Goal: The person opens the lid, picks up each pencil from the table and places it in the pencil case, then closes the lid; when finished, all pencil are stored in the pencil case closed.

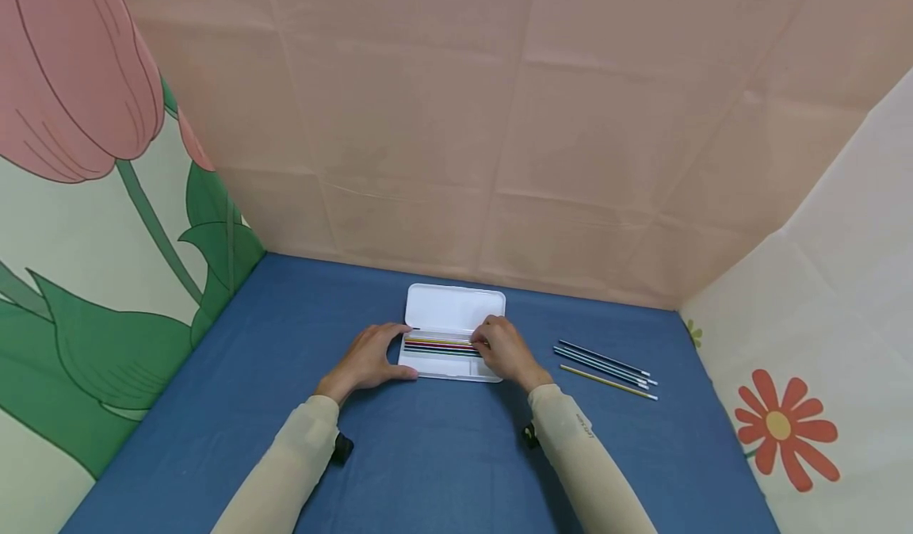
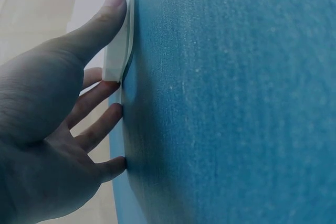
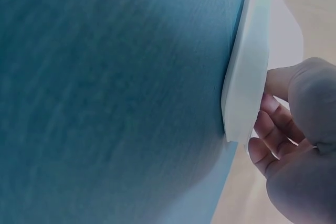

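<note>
A white pencil case point(image 1: 456, 368) lies with its lid point(image 1: 455, 306) raised at the back. Several coloured pencils point(image 1: 437, 345) lie side by side inside it, yellow, red and dark ones among them. My left hand point(image 1: 369, 357) holds the case by its left end, thumb at the front edge and index finger near the back corner. In the left wrist view that thumb point(image 2: 107, 17) lies along the case's side. Over the pencils' right ends, my right hand point(image 1: 505, 348) has curled fingers and pinches a pencil; its fingertips are partly hidden behind the case wall point(image 3: 249, 72).
Right of the case, several pale-blue and dark pencils point(image 1: 602, 363) lie in a loose bunch, with a yellow pencil point(image 1: 606, 381) in front. A blue cloth point(image 1: 442, 455) covers the table. A beige sheet point(image 1: 428, 162) rises behind; printed flower panels stand at both sides.
</note>
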### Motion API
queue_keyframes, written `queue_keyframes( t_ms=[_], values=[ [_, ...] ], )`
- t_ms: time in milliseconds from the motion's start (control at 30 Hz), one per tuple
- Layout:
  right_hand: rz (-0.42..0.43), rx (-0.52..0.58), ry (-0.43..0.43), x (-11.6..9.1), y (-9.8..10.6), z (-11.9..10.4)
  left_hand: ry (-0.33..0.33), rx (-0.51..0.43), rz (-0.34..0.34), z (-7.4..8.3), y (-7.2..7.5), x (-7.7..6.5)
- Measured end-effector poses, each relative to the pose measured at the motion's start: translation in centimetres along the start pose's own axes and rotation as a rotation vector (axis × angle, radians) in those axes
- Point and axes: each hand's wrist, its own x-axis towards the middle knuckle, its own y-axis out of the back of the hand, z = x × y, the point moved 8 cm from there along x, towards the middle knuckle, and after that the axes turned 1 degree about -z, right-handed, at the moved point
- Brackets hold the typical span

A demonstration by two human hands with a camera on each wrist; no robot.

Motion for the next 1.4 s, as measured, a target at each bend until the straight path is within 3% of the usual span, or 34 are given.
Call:
queue_keyframes(
  t_ms=[633,1133,1400],
  values=[
    [-0.034,0.131,0.070,-1.8,1.3,-0.6,0.004,0.010,-0.006,0.1,0.0,0.0],
    [-0.024,0.153,-0.021,-6.4,3.1,1.8,0.012,0.002,-0.010,0.2,0.0,0.0],
    [0.049,0.122,-0.022,-10.1,4.6,4.4,0.008,0.014,-0.015,0.2,0.0,0.0]
  ],
)
